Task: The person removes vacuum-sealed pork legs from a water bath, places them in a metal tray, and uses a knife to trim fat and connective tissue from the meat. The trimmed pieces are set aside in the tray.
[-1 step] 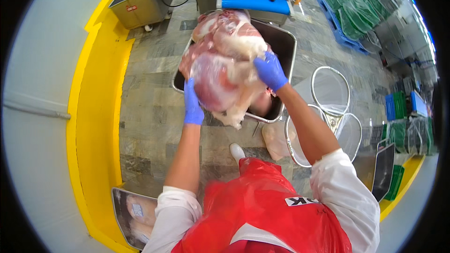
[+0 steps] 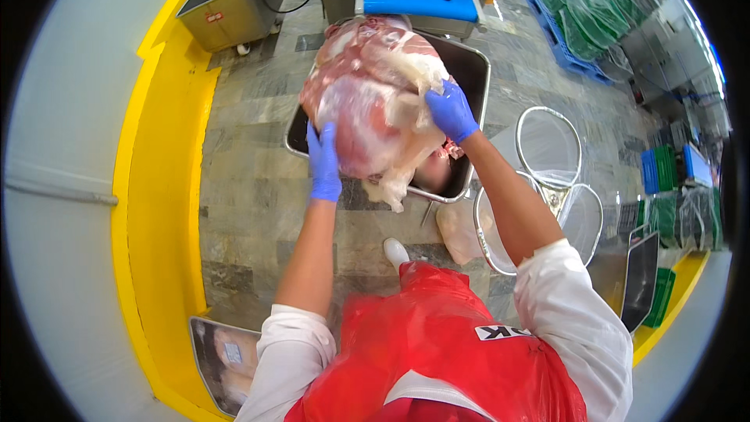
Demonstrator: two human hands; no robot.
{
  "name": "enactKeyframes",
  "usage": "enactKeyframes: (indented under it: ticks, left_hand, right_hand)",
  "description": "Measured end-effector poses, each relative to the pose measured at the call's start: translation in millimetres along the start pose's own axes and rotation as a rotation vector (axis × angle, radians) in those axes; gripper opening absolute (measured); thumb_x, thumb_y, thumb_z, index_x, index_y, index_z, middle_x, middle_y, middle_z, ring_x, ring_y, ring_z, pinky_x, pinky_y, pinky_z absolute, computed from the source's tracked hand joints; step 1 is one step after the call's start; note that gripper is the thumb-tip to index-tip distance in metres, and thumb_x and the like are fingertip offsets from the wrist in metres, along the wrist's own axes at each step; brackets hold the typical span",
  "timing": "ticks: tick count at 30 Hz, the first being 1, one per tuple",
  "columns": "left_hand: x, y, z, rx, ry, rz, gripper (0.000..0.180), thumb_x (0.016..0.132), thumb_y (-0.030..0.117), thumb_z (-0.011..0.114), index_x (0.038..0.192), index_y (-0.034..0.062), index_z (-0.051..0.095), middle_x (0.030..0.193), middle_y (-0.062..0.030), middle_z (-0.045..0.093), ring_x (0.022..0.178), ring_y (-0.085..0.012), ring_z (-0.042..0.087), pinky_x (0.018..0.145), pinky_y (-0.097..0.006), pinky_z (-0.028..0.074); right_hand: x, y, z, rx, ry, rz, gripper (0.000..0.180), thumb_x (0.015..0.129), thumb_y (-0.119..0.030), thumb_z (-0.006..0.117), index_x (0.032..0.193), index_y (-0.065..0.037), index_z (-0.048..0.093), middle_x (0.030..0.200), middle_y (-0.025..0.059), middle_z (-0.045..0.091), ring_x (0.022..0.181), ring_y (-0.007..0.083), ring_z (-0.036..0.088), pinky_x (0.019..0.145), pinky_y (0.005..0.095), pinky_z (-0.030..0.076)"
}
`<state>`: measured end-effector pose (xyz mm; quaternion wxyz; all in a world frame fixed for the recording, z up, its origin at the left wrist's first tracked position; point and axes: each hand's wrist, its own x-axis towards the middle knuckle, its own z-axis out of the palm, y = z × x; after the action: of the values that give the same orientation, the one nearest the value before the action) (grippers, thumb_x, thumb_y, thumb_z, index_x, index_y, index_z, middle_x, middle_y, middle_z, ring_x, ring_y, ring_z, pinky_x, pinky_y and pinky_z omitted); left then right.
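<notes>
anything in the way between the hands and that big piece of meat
Nothing visible, apart from the blue gloves worn: the left hand lies against the near left side of the meat, and the right hand grips its pale right edge.

The left hand (image 2: 323, 164) and right hand (image 2: 451, 112) wear snug blue-violet gloves (image 2: 326, 186). White sleeves (image 2: 299, 355) stop near the elbows. A glossy, creased red apron (image 2: 426, 320) bears a black-printed white label (image 2: 500, 333); one rounded white shoe (image 2: 395, 252) shows.
</notes>
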<state>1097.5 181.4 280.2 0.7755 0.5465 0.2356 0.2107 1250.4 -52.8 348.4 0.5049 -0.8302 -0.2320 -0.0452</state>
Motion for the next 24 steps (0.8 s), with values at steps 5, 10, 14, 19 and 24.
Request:
enactKeyframes:
  ticks: [5, 10, 14, 19, 24]
  left_hand:
    - [34, 0, 78, 0.994, -0.148, 0.612, 0.111, 0.078, 0.030, 0.086, 0.166, 0.0206, 0.019, 0.165, -0.0336, 0.017, 0.146, -0.0585, 0.026, 0.122, -0.056, 0.027]
    - [99, 5, 105, 1.103, -0.520, 0.550, 0.106, 0.077, 0.038, 0.084, 0.164, 0.0259, 0.025, 0.164, -0.0324, 0.022, 0.140, -0.0588, 0.036, 0.116, -0.058, 0.037]
    - [136, -19, 137, 1.272, -0.865, 0.374, 0.104, 0.078, 0.049, 0.080, 0.163, 0.0219, 0.027, 0.162, -0.0314, 0.030, 0.135, -0.0535, 0.048, 0.112, -0.054, 0.044]
    - [77, -98, 138, 0.987, -1.175, 0.163, 0.112, 0.078, 0.057, 0.081, 0.161, 0.0058, 0.026, 0.151, -0.0310, 0.045, 0.130, -0.0445, 0.057, 0.107, -0.046, 0.049]
    - [7, -176, 124, 1.107, -1.081, -0.174, 0.086, 0.082, 0.049, 0.082, 0.140, -0.0064, 0.050, 0.127, -0.0256, 0.067, 0.116, -0.0375, 0.066, 0.097, -0.043, 0.052]
  right_hand:
    - [23, 108, -6, -0.749, 0.070, -0.359, 0.007, 0.085, -0.010, 0.060, 0.080, -0.005, 0.062, 0.084, 0.0245, 0.066, 0.084, 0.0439, 0.065, 0.073, 0.0534, 0.051]
    - [-24, 161, 0, -0.773, 0.103, -0.076, 0.008, 0.085, -0.010, 0.059, 0.084, -0.007, 0.066, 0.084, 0.0271, 0.064, 0.081, 0.0450, 0.065, 0.071, 0.0556, 0.052]
    - [-29, 188, -20, -0.811, 0.034, -0.033, 0.011, 0.087, -0.011, 0.057, 0.086, -0.008, 0.068, 0.084, 0.0252, 0.065, 0.083, 0.0430, 0.065, 0.077, 0.0544, 0.052]
    - [30, 194, -25, -0.840, -0.031, 0.123, 0.017, 0.089, -0.016, 0.056, 0.089, -0.009, 0.072, 0.088, 0.0217, 0.070, 0.091, 0.0380, 0.067, 0.082, 0.0510, 0.053]
    - [44, 189, 44, -0.696, -0.016, 0.275, 0.020, 0.090, -0.014, 0.054, 0.093, -0.008, 0.073, 0.098, 0.0225, 0.072, 0.098, 0.0387, 0.068, 0.087, 0.0507, 0.054]
